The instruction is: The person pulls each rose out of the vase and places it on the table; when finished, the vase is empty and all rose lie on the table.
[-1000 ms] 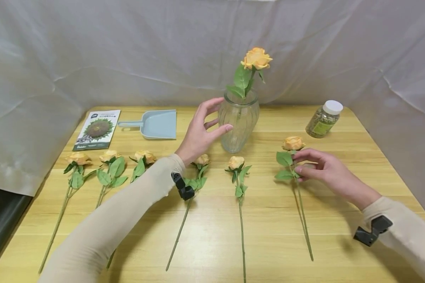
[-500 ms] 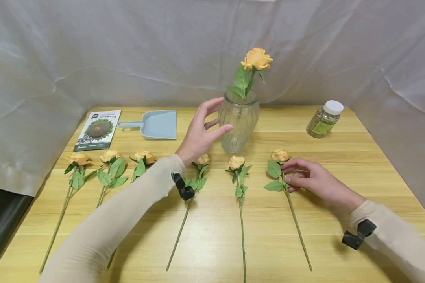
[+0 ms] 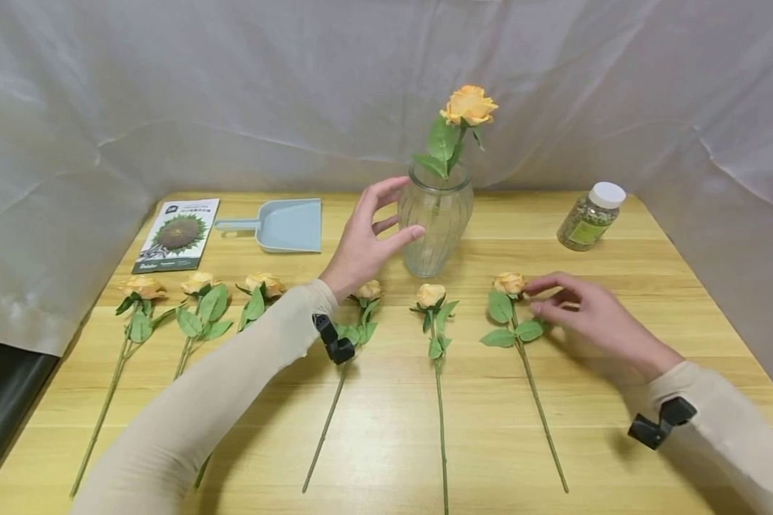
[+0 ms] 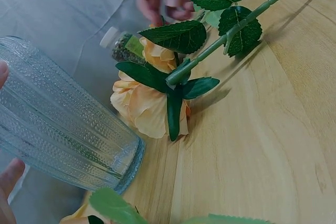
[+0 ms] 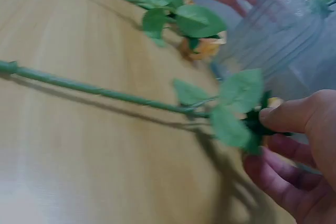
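My left hand (image 3: pixel 368 239) holds the side of a ribbed clear glass vase (image 3: pixel 433 229), thumb at the front and fingers toward the back. One yellow-orange rose (image 3: pixel 468 107) stands in the vase, leaning right. My right hand (image 3: pixel 589 311) is beside a rose (image 3: pixel 509 284) lying on the table to the right, its fingertips close to the flower head and leaves. In the right wrist view the thumb overlaps the dark sepals of that rose (image 5: pixel 239 106); contact is hard to tell. Another rose (image 3: pixel 430 295) lies in front of the vase.
Several more roses (image 3: pixel 143 289) lie in a row to the left, some partly behind my left arm. A seed packet (image 3: pixel 179 234) and a light-blue dustpan (image 3: pixel 290 226) lie at the back left. A white-capped jar (image 3: pixel 589 218) stands at the back right.
My right hand brought its rose left and toward me, then let it go on the table and drew back slightly to the right. The left hand stayed at the vase.
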{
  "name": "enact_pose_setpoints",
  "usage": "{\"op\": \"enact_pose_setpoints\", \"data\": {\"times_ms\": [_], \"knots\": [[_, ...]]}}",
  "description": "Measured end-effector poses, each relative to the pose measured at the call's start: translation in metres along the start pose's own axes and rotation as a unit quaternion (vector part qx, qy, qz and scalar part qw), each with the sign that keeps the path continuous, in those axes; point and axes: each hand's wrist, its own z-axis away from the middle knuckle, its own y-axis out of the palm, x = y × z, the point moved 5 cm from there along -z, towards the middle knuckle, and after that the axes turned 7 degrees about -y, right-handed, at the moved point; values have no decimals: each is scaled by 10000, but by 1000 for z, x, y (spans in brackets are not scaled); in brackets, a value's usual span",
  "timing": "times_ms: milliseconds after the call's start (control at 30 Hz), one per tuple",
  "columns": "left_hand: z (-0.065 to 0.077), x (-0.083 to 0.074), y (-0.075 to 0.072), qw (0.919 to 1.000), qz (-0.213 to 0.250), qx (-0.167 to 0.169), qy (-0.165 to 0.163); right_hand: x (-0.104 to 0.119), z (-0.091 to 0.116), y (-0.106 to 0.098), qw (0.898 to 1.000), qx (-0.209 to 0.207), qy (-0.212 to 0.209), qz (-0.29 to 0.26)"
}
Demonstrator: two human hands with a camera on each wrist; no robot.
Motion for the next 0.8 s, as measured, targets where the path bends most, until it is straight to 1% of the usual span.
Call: {"op": "enact_pose_setpoints", "data": {"times_ms": [67, 267, 400, 567, 700, 800], "knots": [[0, 0, 0, 10000, 17, 0, 4, 6, -3, -14, 9992, -281, -180, 237], [0, 1, 0, 10000, 7, -12, 12, 27, -17, -51, 9944, -1010, -279, -125], [0, 2, 0, 10000, 13, -14, -13, 47, -32, -69, 9870, -1421, -713, -236], [0, 3, -2, 10000, 8, -56, -35, 73, -53, -78, 9784, -1698, -1130, -330], [-1, 3, -1, 10000, 3, -43, -31, 93, -70, -78, 9752, -1717, -1296, -514], [-1, 3, -1, 10000, 4, -18, -9, 106, -82, -75, 9728, -1677, -1402, -770]]}}
